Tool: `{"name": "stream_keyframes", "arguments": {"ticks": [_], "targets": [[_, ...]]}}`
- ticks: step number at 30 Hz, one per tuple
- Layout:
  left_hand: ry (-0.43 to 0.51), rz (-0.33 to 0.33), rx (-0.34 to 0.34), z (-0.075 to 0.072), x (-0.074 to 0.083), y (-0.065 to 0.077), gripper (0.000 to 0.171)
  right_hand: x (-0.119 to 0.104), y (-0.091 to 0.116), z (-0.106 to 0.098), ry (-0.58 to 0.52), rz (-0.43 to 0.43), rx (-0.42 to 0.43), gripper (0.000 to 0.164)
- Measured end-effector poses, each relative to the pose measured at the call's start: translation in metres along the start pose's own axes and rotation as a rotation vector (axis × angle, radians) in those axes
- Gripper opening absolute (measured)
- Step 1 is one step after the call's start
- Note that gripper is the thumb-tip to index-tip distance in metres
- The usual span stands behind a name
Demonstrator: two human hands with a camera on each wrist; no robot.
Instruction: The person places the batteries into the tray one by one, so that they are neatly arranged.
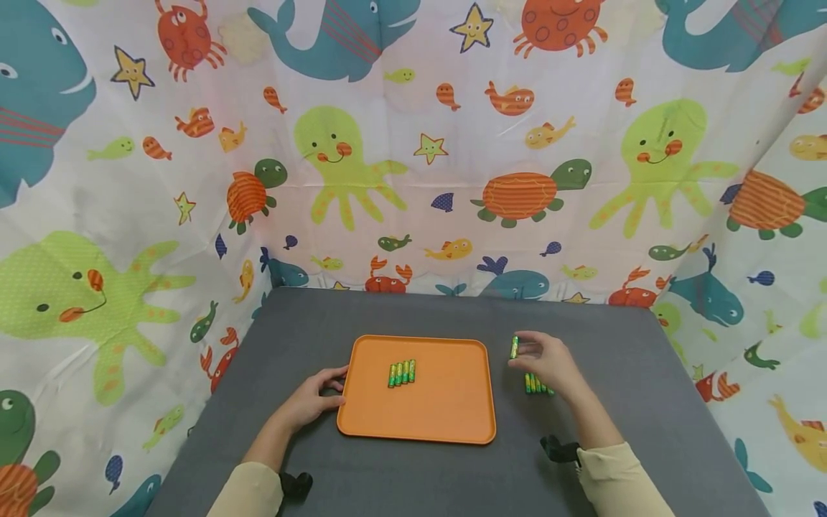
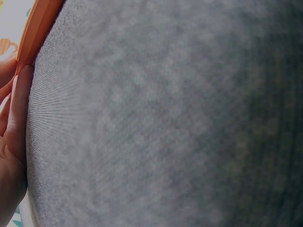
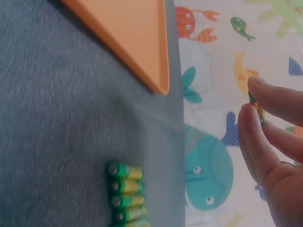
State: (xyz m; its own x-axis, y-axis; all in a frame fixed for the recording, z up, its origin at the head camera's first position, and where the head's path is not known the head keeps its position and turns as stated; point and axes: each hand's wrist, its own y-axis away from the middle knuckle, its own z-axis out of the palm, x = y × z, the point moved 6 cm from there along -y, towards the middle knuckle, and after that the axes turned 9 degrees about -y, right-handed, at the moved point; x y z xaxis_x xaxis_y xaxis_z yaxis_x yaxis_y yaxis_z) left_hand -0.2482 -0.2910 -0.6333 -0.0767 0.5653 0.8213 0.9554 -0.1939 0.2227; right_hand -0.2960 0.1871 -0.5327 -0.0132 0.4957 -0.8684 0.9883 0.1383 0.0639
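My right hand (image 1: 545, 361) is raised over the table right of the tray, pinching one green-and-yellow battery (image 1: 514, 347) between thumb and fingertips. In the right wrist view this battery (image 3: 256, 108) is partly hidden by the fingers. An orange tray (image 1: 446, 409) lies flat on the table. My left hand (image 1: 309, 399) rests against its left edge, thumb and fingers spread along the rim. In the left wrist view the left-hand fingers (image 2: 19, 106) touch the tray's rim (image 2: 40, 26). Several batteries (image 1: 402, 373) stand side by side in a row on the tray.
Beneath the right hand, more batteries (image 1: 530, 383) sit in a row on the grey table (image 1: 413, 477), partly covered by the hand. A patterned curtain (image 1: 388, 179) with sea animals surrounds the table at the back and both sides.
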Motion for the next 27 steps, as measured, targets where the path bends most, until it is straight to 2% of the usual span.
{"name": "stream_keyframes", "arguments": {"ticks": [13, 27], "targets": [[-0.014, -0.007, 0.014, 0.0, 0.002, -0.001, 0.067, -0.028, -0.01, 0.038, -0.067, -0.052, -0.037, 0.06], [-0.045, -0.04, 0.029, -0.003, 0.008, -0.001, 0.066, -0.042, -0.019, 0.078, -0.1, -0.064, -0.07, 0.056]]}}
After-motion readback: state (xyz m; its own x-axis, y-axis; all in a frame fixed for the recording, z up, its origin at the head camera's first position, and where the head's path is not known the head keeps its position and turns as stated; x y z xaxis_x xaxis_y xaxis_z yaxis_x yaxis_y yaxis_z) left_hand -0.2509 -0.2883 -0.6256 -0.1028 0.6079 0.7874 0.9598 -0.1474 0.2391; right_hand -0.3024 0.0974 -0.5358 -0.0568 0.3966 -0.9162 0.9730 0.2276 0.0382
